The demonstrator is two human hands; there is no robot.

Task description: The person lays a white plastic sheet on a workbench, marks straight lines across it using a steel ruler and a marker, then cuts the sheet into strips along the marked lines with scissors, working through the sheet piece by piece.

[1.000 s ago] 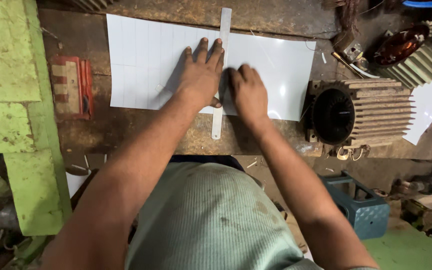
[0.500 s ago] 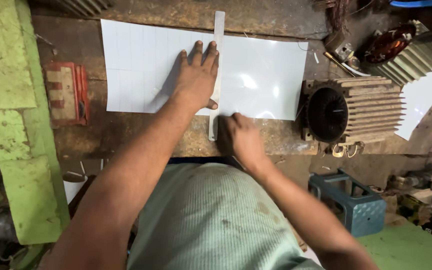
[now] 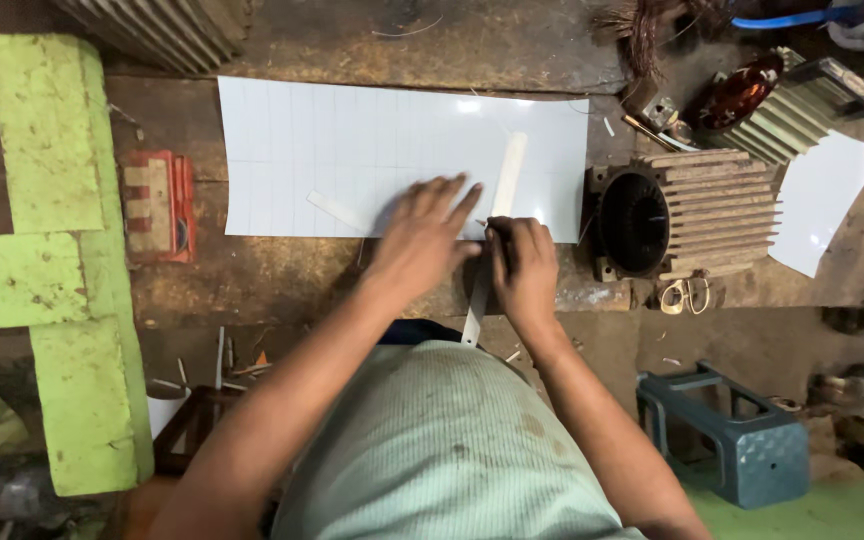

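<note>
1. Here the left hand [image 3: 422, 235] lies flat, fingers spread, pressing on the white gridded sheet [image 3: 372, 150] and the lower part of the pale ruler [image 3: 505, 180] that crosses it.
2. The right hand [image 3: 524, 265] is clenched at the sheet's near edge, just beside the ruler; it seems to pinch a small tool, but the fist hides it, so I cannot tell what it grasps.
3. The sheet lies on the worn wooden bench [image 3: 282, 275], between a red block [image 3: 157, 205] and a finned motor housing [image 3: 687, 215]; a thin cut strip [image 3: 337, 210] rests on it.
4. Judged from this, a line is being ruled or cut along the ruler's edge.
5. Any further stroke calls for the ruler pinned firmly and the right hand kept tight against its edge.
</note>
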